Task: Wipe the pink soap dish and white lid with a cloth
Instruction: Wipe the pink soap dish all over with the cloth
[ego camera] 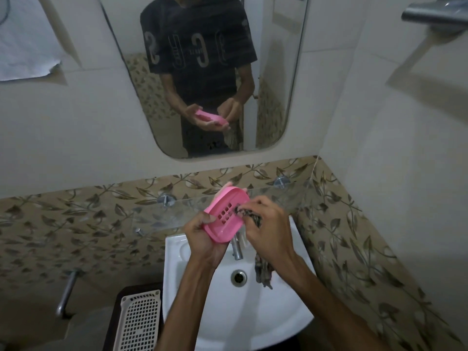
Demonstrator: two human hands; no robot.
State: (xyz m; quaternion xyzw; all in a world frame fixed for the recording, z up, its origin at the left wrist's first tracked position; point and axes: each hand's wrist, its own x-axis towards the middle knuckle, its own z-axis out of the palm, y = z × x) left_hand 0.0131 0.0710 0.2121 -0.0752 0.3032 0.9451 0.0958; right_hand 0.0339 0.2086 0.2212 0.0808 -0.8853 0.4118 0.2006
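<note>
My left hand grips the pink soap dish from below and holds it tilted above the white sink. The dish shows a grid of drain slots in its middle. My right hand pinches a dark patterned cloth against the dish's right side, by the slots. The cloth's loose end hangs under my right wrist over the basin. A white perforated lid lies on a dark stand left of the sink.
A chrome tap stands just under the dish, with the drain below it. A glass shelf runs along the leaf-patterned tiles behind my hands. The mirror above reflects me. A metal bar sits at lower left.
</note>
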